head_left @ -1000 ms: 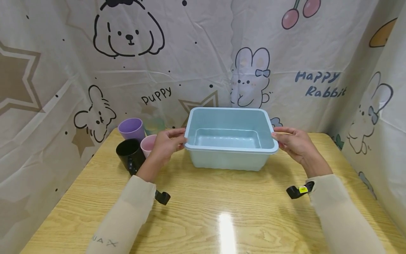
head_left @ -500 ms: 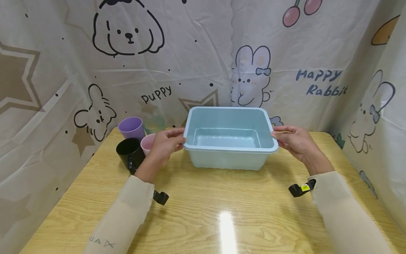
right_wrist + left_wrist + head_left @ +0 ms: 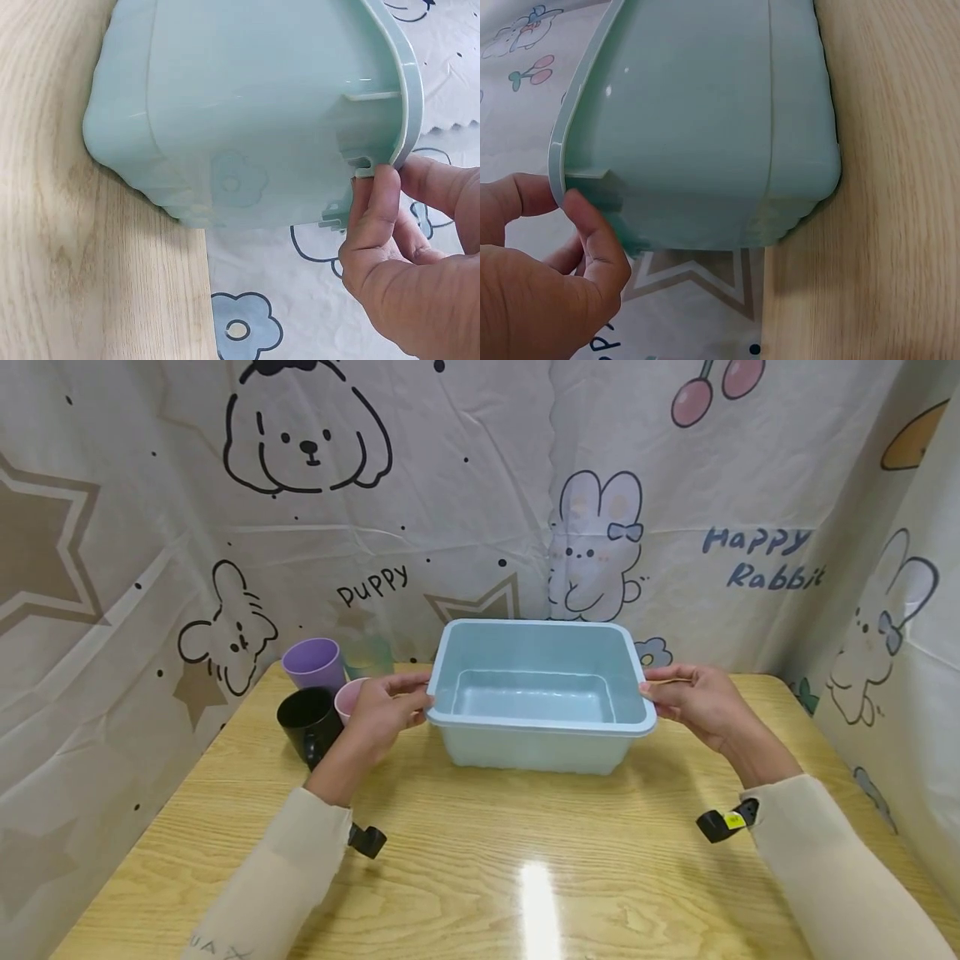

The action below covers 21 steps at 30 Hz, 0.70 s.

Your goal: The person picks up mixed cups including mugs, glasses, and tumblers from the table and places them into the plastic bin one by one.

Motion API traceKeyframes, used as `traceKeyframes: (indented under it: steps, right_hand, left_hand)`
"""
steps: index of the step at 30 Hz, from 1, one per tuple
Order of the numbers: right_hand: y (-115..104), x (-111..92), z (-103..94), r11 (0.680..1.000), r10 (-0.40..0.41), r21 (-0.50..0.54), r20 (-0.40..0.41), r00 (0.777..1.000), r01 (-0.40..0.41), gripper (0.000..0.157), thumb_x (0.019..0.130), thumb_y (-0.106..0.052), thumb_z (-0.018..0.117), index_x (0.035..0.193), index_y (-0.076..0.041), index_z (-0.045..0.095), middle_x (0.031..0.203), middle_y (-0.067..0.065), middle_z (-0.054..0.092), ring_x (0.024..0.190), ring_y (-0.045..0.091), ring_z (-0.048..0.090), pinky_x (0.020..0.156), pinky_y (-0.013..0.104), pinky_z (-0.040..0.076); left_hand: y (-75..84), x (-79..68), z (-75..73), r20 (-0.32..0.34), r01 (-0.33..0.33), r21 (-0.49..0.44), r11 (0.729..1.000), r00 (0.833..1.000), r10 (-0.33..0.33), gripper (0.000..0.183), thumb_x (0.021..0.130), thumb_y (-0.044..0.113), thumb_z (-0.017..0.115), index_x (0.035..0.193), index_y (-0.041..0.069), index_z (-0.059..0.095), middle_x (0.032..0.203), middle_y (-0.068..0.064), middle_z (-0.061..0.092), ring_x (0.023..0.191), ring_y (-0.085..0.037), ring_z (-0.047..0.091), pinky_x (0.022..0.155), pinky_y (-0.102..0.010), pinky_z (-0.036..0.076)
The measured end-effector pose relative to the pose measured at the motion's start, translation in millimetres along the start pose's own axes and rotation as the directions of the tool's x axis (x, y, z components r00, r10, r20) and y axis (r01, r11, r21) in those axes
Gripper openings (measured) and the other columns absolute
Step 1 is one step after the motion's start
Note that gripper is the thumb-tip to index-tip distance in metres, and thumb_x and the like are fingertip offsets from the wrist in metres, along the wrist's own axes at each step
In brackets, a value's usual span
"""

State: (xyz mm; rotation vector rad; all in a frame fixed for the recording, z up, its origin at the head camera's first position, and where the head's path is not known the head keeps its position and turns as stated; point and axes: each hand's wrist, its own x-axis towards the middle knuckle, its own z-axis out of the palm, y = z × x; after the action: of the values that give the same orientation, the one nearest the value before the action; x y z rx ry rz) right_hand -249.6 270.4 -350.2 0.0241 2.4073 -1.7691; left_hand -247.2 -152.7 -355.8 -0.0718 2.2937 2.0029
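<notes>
A light blue plastic storage bin (image 3: 534, 750) sits upright at the back middle of the table, its inside bare. My left hand (image 3: 381, 714) pinches the rim at its left end, thumb and finger on either side of the lip. On the opposite end, my right hand (image 3: 697, 703) pinches the rim the same way. The left wrist view has the bin's wall (image 3: 682, 112) and underside edge right at the wood. In the right wrist view, fingers (image 3: 382, 202) grip the rim beside a small moulded notch.
Left of the bin stand a black mug (image 3: 309, 722), a purple cup (image 3: 313, 665), a pale green see-through cup (image 3: 369, 656) and a pink cup (image 3: 349, 697) partly behind my left hand. A printed curtain (image 3: 480, 485) closes off the back and sides of the wooden table (image 3: 465, 860).
The bin, pinched by both hands, has shifted slightly toward me and a touch to the left. The cups and mug have stayed in place.
</notes>
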Motion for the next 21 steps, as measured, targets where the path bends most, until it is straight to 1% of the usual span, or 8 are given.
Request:
traceKeyframes:
  steps: [5,11,18,21]
  right_hand:
    - [-1,-4,1.5,1.0,-0.01,0.018,0.012,1.0,0.009,0.052,0.099,-0.023,0.071,0.136,0.008,0.054,0.115,0.002,0.067,0.096,0.01,0.069,0.087,0.024,0.057]
    - [-1,-8,3.0,1.0,-0.011,0.022,0.024,1.0,0.01,0.052,0.099,-0.021,0.071,0.137,0.009,0.054,0.111,0.0,0.069,0.095,0.011,0.069,0.086,0.025,0.058]
    - [-1,-12,4.7,1.0,-0.018,0.009,0.037,0.999,0.017,0.05,0.099,-0.02,0.071,0.135,0.01,0.054,0.111,0.002,0.07,0.095,0.011,0.07,0.086,0.025,0.058]
    - [-1,-14,4.7,1.0,-0.023,0.004,0.045,0.999,0.022,0.05,0.099,-0.019,0.071,0.135,0.011,0.054,0.111,0.002,0.07,0.094,0.011,0.07,0.086,0.025,0.058]
  left_hand:
    - [-1.1,-4.5,-3.1,0.004,-0.009,0.019,1.0,1.0,0.009,0.041,0.094,0.006,0.07,0.135,0.006,0.065,0.129,-0.014,0.063,0.104,-0.025,0.065,0.087,-0.031,0.059]
    - [-3.0,-7.9,-6.6,0.012,-0.011,0.049,0.999,1.0,0.01,0.041,0.095,0.006,0.069,0.136,0.006,0.065,0.129,-0.014,0.061,0.104,-0.025,0.065,0.089,-0.033,0.058]
    - [-2.9,-14.3,-8.4,0.008,-0.002,0.055,0.998,1.0,0.001,0.042,0.095,0.005,0.069,0.136,0.005,0.065,0.127,-0.016,0.06,0.101,-0.025,0.064,0.084,-0.029,0.059]
    - [-2.4,-18.6,-9.2,0.009,-0.007,0.076,0.997,1.0,0.007,0.042,0.094,0.004,0.07,0.136,0.004,0.064,0.125,-0.016,0.061,0.101,-0.026,0.065,0.083,-0.029,0.059]
